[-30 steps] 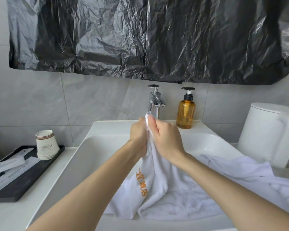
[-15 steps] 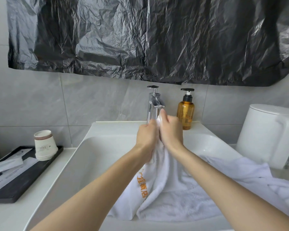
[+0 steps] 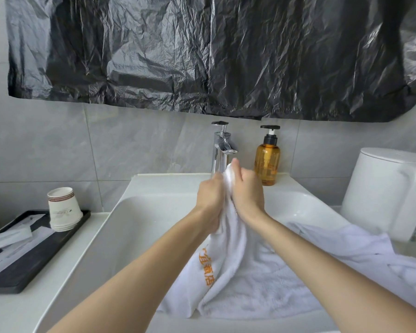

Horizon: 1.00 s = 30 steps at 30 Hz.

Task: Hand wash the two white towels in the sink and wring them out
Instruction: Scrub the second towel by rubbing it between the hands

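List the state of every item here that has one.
Lettered towel, bunched at top, rest hanging into sink.
Second towel, draped over sink's right edge.
Left hand, gripping lettered towel.
Right hand, gripping lettered towel.
Faucet, no stream visible.
Soap bottle, upright.
Paper cups, stacked upside down.

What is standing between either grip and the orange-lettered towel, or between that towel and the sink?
Nothing visible. The left grip and right grip already hold the towel, whose lower part lies in the sink. The soap bottle stands aside.
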Each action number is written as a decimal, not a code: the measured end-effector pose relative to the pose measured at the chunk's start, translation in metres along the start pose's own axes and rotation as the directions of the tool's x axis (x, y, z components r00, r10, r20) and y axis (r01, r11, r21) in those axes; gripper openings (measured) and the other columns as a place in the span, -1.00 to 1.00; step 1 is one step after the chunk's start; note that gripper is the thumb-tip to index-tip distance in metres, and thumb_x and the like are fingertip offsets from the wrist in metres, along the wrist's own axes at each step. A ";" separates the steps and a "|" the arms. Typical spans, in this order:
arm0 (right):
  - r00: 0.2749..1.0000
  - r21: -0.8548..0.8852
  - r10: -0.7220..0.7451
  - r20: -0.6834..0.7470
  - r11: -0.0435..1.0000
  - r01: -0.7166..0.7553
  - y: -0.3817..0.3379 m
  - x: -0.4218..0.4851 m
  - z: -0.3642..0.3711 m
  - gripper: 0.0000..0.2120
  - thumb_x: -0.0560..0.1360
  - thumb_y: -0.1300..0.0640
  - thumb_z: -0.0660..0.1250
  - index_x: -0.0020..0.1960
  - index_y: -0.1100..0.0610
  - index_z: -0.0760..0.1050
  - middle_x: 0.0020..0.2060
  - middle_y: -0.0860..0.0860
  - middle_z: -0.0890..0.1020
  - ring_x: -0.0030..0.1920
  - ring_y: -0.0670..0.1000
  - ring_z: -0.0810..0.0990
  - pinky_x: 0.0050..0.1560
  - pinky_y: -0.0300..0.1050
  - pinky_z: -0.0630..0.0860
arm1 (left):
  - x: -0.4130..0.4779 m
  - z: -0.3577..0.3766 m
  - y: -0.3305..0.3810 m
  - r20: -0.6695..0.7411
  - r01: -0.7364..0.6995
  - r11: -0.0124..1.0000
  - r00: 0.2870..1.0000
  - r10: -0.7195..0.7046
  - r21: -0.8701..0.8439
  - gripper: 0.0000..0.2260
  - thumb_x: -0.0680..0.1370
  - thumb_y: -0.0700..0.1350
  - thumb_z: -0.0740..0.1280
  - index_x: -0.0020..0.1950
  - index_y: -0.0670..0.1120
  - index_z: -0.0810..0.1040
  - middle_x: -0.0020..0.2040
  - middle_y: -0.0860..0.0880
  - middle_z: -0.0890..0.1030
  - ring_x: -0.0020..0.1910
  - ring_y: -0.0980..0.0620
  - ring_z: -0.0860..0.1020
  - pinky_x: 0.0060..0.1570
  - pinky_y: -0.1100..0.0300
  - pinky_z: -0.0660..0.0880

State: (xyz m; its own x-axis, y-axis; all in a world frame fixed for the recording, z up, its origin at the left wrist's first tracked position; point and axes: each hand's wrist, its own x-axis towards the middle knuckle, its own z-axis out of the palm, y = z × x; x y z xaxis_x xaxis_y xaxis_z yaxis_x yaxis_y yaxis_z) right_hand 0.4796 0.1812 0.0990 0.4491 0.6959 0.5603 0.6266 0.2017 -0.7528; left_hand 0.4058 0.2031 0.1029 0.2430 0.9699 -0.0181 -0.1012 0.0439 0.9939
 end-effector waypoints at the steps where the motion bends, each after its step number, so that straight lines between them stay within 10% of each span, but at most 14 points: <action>1: 0.998 -0.024 -0.063 -0.001 0.998 0.063 -0.001 -0.006 0.000 -0.46 0.67 -0.05 0.04 -0.47 0.05 0.13 -0.58 -0.06 0.24 -0.45 0.03 0.27 -0.35 -0.03 0.15 | 0.000 -0.001 0.002 -0.024 -0.003 1.000 1.000 0.003 0.001 -0.69 0.63 -0.11 0.14 -0.29 -0.11 0.45 -0.37 -0.06 0.50 -0.39 -0.01 0.48 -0.44 0.24 0.34; 15: 0.999 -0.166 -0.035 0.030 0.985 0.040 -0.002 0.000 0.000 -0.47 0.67 -0.05 0.00 -0.45 0.09 0.17 -0.47 0.07 0.37 -0.28 0.21 0.43 -0.28 -0.03 0.22 | 0.002 -0.002 0.002 -0.021 -0.015 1.000 1.000 0.014 -0.015 -0.69 0.64 -0.10 0.12 -0.25 -0.14 0.48 -0.34 -0.08 0.53 -0.38 -0.01 0.50 -0.45 0.29 0.38; 19: 0.971 -0.173 -0.235 0.051 0.955 0.240 -0.001 -0.022 0.000 -0.46 0.66 -0.06 0.05 -0.47 0.05 0.10 -0.48 0.18 0.44 -0.37 0.20 0.35 -0.33 -0.01 0.24 | 0.006 -0.007 0.006 -0.076 -0.012 0.999 0.997 0.008 -0.046 -0.70 0.61 -0.12 0.17 -0.32 -0.12 0.40 -0.37 -0.08 0.45 -0.41 0.00 0.43 -0.40 0.22 0.32; 23: 0.997 -0.217 -0.079 0.021 0.973 0.082 0.001 0.000 -0.004 -0.49 0.67 -0.06 -0.03 -0.40 0.13 0.22 -0.27 0.25 0.59 -0.16 0.29 0.53 -0.24 0.00 0.27 | 0.000 0.000 0.002 -0.031 0.023 0.997 0.999 -0.025 -0.074 -0.70 0.64 -0.07 0.14 -0.25 -0.12 0.48 -0.29 -0.10 0.56 -0.34 -0.03 0.53 -0.40 0.24 0.41; 27: 0.946 -0.238 -0.316 0.072 0.916 0.324 -0.001 -0.023 0.002 -0.48 0.64 -0.09 0.00 -0.40 0.14 0.34 -0.37 0.25 0.59 -0.28 0.32 0.53 -0.33 -0.04 0.21 | 0.004 -0.009 0.008 -0.129 0.007 0.993 0.991 -0.022 -0.115 -0.69 0.61 -0.16 0.18 -0.35 -0.12 0.37 -0.42 -0.06 0.42 -0.49 0.02 0.41 -0.48 0.26 0.30; 30: 0.987 -0.263 -0.158 0.037 0.951 0.163 -0.001 -0.002 -0.003 -0.50 0.68 -0.06 -0.04 -0.35 0.12 0.34 -0.24 0.26 0.62 -0.15 0.29 0.56 -0.26 -0.03 0.23 | -0.001 -0.004 0.005 -0.029 0.020 0.992 0.999 -0.024 -0.128 -0.71 0.63 -0.11 0.18 -0.28 -0.13 0.47 -0.37 -0.08 0.53 -0.43 0.02 0.51 -0.47 0.28 0.38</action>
State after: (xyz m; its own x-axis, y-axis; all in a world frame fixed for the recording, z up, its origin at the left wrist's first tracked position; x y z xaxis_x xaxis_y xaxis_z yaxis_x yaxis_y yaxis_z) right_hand 0.4794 0.1777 0.0998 0.3201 0.6805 0.6592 0.8363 0.1239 -0.5341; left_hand 0.4011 0.2029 0.1076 0.2169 0.9751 -0.0453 -0.2188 0.0937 0.9713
